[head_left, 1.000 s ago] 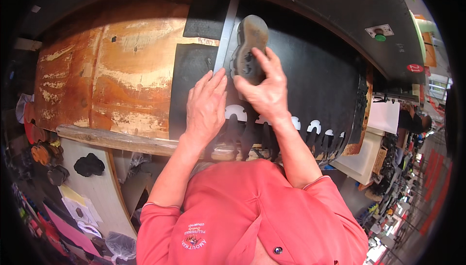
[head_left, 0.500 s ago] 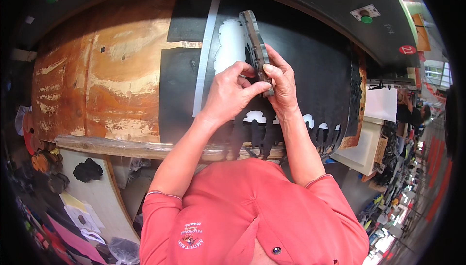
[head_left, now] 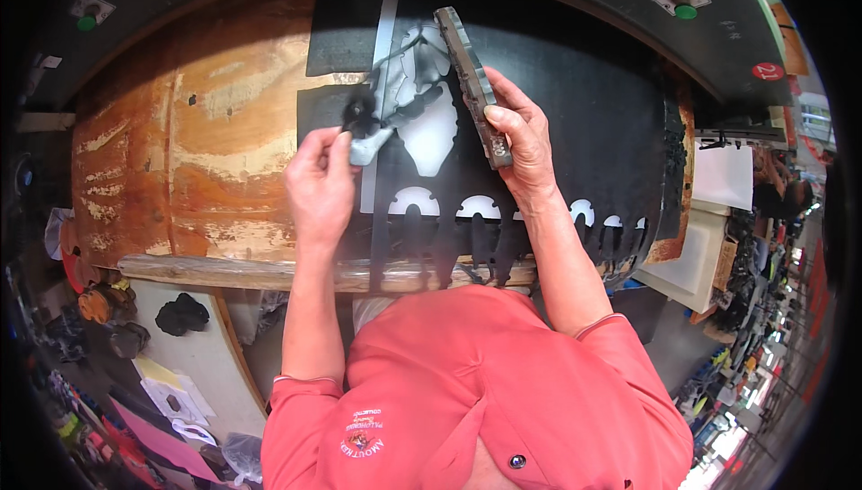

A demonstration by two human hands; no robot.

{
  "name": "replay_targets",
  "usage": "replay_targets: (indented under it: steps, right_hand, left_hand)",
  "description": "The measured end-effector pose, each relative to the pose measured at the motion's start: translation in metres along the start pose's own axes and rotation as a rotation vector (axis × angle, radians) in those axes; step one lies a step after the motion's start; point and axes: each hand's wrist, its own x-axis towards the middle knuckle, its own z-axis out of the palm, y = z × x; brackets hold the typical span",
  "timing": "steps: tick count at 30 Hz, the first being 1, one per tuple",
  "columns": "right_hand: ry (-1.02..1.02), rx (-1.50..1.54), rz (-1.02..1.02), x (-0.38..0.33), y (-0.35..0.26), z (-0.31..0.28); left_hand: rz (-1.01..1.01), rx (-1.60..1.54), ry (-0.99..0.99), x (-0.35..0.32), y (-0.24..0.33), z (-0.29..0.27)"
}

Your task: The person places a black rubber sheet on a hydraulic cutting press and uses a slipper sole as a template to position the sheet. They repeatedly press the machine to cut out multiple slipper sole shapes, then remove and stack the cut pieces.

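Note:
A large black sheet (head_left: 584, 113) lies over a worn orange-brown cutting board (head_left: 197, 149). My right hand (head_left: 521, 144) grips a long grey metal cutting die (head_left: 467, 59), tipped up on its edge above the sheet. Left of the die, a shoe-part-shaped hole (head_left: 431, 131) in the sheet shows white. My left hand (head_left: 319, 185) pinches a small black cut piece (head_left: 359, 113) at the sheet's left edge, lifted off the board. A row of arch-shaped cutouts (head_left: 480, 207) runs along the sheet's near edge.
The dark press head arches over the back, with green buttons at left (head_left: 86, 21) and right (head_left: 685, 11). A wooden ledge (head_left: 269, 270) fronts the board. White boards (head_left: 709, 247) stand at the right. A black scrap (head_left: 180, 313) lies on a pale surface at lower left.
Both hands were together on the die. Now my right hand alone holds it, tipped on edge, while my left hand has moved left, pulling a black cut piece from the sheet and exposing a white hole.

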Motion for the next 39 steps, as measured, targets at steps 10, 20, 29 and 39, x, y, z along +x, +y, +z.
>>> replay_targets:
  steps: [10, 20, 29, 39]
  right_hand:
    - [-0.015, -0.001, -0.016, -0.004, 0.000, -0.002]
    - [0.036, -0.032, -0.092, -0.015, -0.014, -0.009]
    - [0.199, -1.213, -0.554, -0.023, 0.003, -0.005]
    - [0.204, -1.142, -0.595, -0.028, 0.013, -0.015]
  left_hand:
    - [-0.265, 0.084, 0.282, -0.007, -0.027, -0.114]
    - [0.347, 0.537, 0.232, -0.009, -0.001, -0.072]
    - [0.574, 0.521, -0.160, -0.019, -0.016, 0.015]
    - [0.581, 0.472, -0.104, -0.030, -0.008, 0.008]
